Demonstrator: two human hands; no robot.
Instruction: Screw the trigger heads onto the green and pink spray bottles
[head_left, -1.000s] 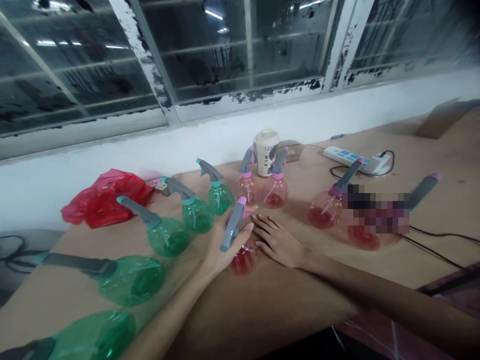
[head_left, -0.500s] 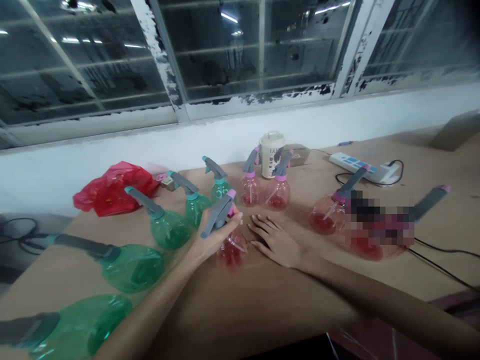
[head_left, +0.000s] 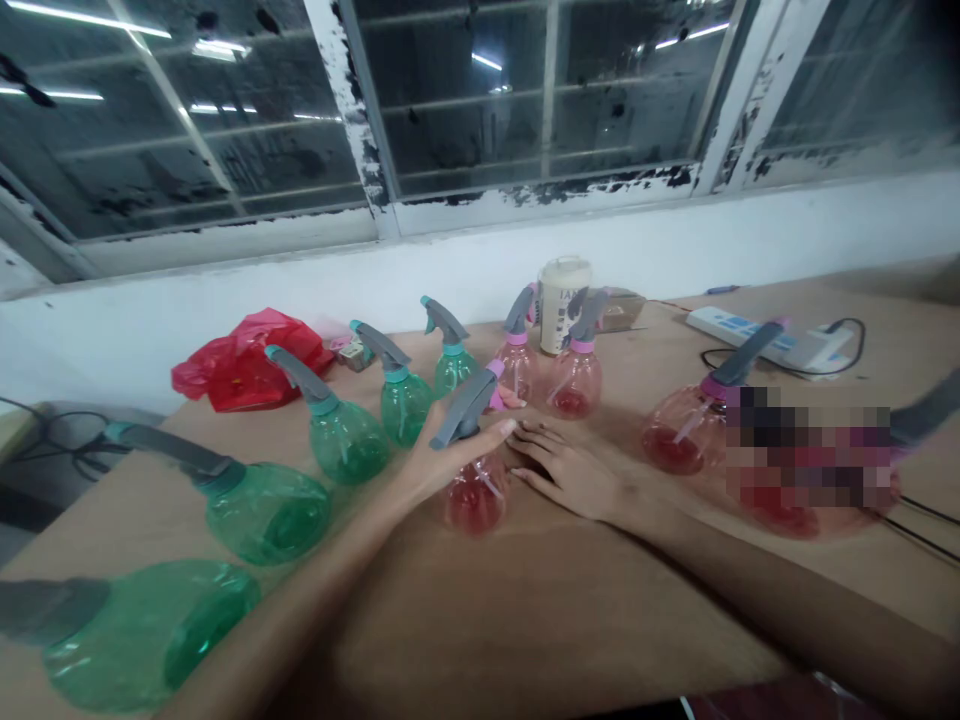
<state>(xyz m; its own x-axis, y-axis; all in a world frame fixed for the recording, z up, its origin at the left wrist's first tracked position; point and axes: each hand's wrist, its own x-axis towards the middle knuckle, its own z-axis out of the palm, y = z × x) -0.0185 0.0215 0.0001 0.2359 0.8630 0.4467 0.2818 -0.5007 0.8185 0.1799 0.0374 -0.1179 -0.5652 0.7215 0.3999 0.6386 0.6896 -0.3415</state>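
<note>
My left hand (head_left: 435, 462) is wrapped round the neck of a pink spray bottle (head_left: 477, 503) with a grey and pink trigger head. The bottle stands about upright over the table, some red showing in its lower part; I cannot tell whether its base touches the wood. Close to its right side, my right hand (head_left: 574, 472) lies palm down on the table, fingers stretched out and holding nothing. Its fingertips are near my left fingertips. Just beyond the hands stand two more pink spray bottles (head_left: 574, 385). Left of my left hand is a green spray bottle (head_left: 406, 412).
Several green spray bottles (head_left: 349, 445) line the left side. At the right are more pink spray bottles (head_left: 679, 430), one partly blurred out. Along the wall lie a red plastic bag (head_left: 251, 360), a lidded cup (head_left: 562, 305) and a power strip (head_left: 765, 340) with cables.
The held bottle swung left, away from my right hand, then came back beside it. My right hand stayed flat on the table. The whole view has shifted toward the left.
</note>
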